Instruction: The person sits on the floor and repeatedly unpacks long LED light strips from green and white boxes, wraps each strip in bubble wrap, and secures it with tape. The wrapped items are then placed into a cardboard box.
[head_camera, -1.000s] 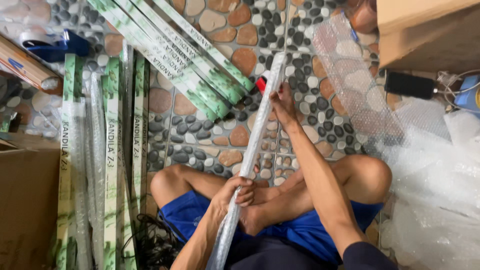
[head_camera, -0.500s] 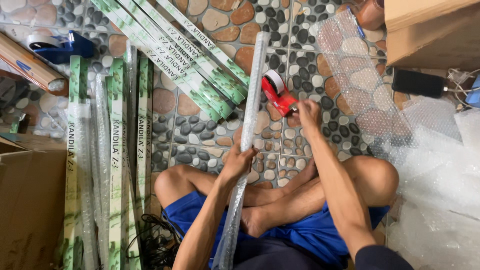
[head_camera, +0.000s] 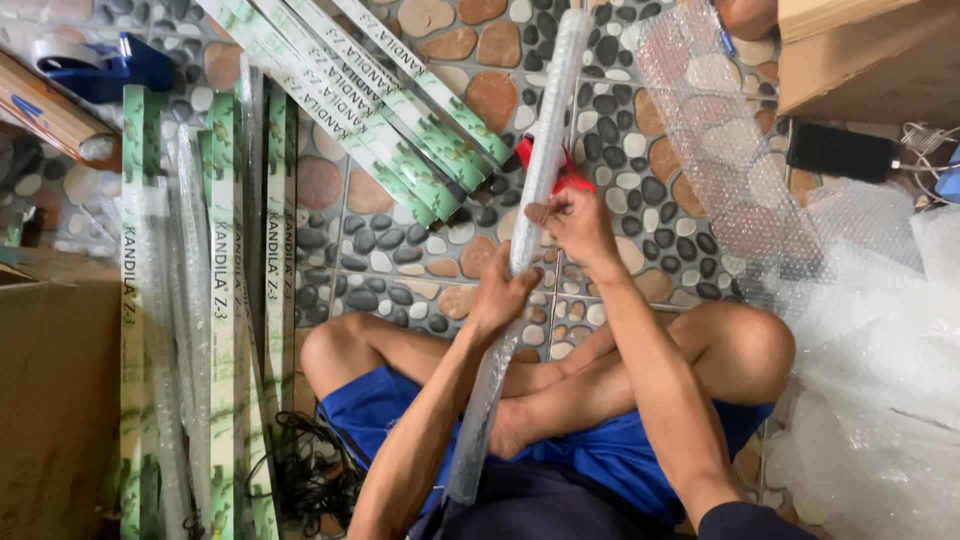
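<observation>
Here both hands grip a bubble-wrapped tube (red tape dispenser behind).

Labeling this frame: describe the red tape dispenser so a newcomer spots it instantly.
Start at the pebble-patterned floor ahead of the seated person's crossed legs. Follow the long bubble-wrapped tube up past the right hand; the red tape dispenser peeks from behind the tube, the only bright red thing among green-and-white boxes.

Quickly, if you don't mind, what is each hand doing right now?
Left hand: closed around the bubble-wrapped tube, partway along it.
Right hand: fingers pinched on the tube's wrap; a red tape dispenser shows behind it.
</observation>
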